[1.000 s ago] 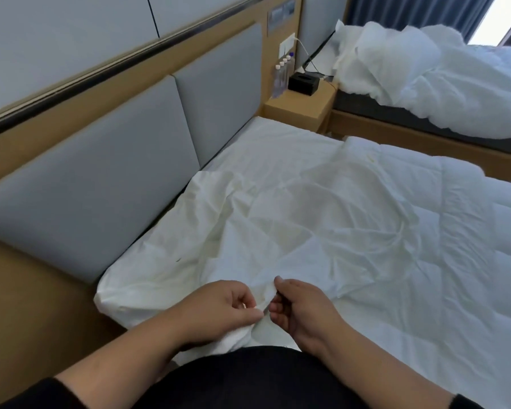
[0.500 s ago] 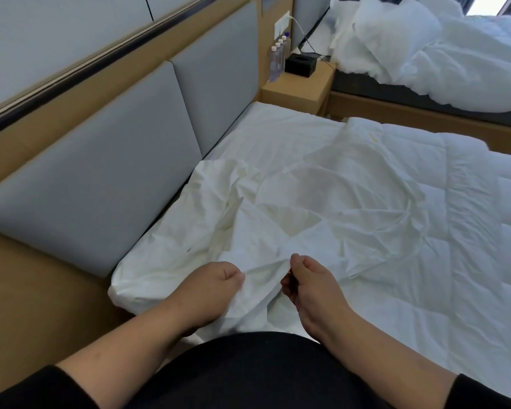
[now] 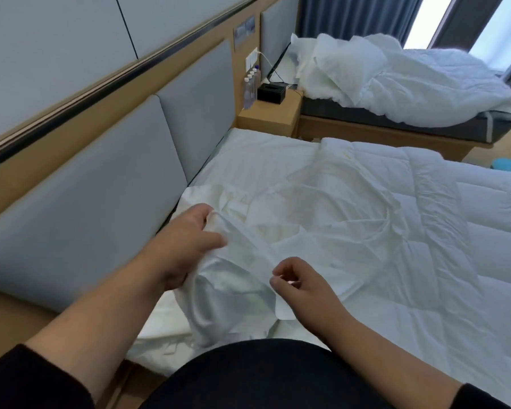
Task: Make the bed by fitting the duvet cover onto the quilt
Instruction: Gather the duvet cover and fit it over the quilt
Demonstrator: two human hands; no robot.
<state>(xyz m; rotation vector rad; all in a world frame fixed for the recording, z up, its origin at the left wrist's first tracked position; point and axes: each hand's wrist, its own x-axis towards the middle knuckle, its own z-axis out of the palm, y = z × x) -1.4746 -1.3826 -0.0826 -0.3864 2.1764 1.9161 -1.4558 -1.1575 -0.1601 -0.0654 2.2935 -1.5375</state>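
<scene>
Duvet cover (image 3: 301,231) on the quilt (image 3: 455,246), headboard (image 3: 101,202) left, nightstand (image 3: 270,115) behind — second bed (image 3: 396,122) beyond it

A single head-worn wide-angle view looks forward and down from above the person's torso, close over both hands, so the left hand (image 3: 183,246) and right hand (image 3: 298,287) fill the lower middle of the frame. Beyond the fingertips the view runs along the near bed (image 3: 425,231) toward the nightstand (image 3: 270,113) and the second bed (image 3: 396,87). Left of the fingers, the padded headboard (image 3: 101,184) slants across the frame.
</scene>
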